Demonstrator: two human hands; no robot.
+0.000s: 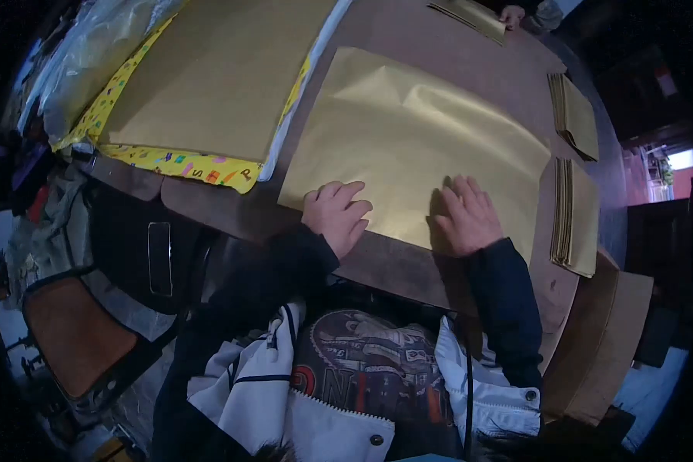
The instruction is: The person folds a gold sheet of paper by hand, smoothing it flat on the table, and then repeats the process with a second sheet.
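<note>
A large sheet of gold paper [423,146] lies on the table in front of me, its far part rippled and slightly raised. On its near left edge rests my left hand [337,218], open, fingers apart and a little bent. My right hand [470,218] is open too, laid on the sheet near its front edge, right of centre. Neither hand grips anything that I can see.
Left of the sheet is a stack of brown paper [215,77] on yellow patterned wrapping [185,165]. Folded gold bundles [574,215] lie at the right edge, above a cardboard box [608,331]. Another person's hand [511,15] touches folded paper [470,17] at the far side.
</note>
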